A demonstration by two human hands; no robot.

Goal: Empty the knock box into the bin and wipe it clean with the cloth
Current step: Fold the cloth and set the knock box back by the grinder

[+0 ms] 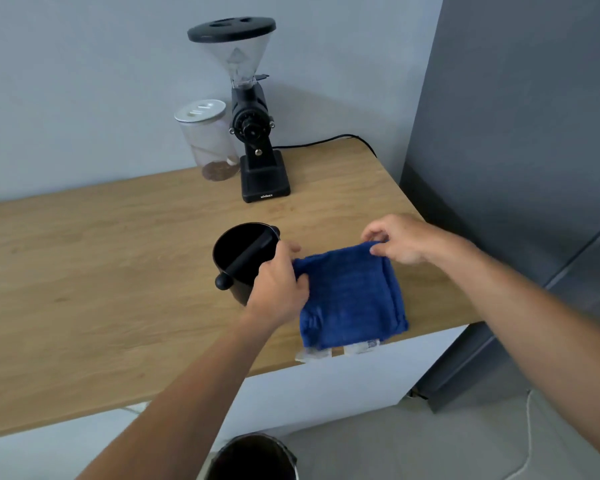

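Both hands on blue cloth [350, 299], near right part of wooden bench [101, 271]. Left hand [279, 287] fingers pinched closed on cloth's far left corner; right hand [397, 239] fingers pinched closed on far right corner. Cloth's near edge overhangs bench edge. Black knock box [241, 259] upright on bench, just left of cloth, partly behind left hand. Bin [252, 457] on floor, bottom centre. Grinder [253, 109] and jar [208, 138] far, by wall.
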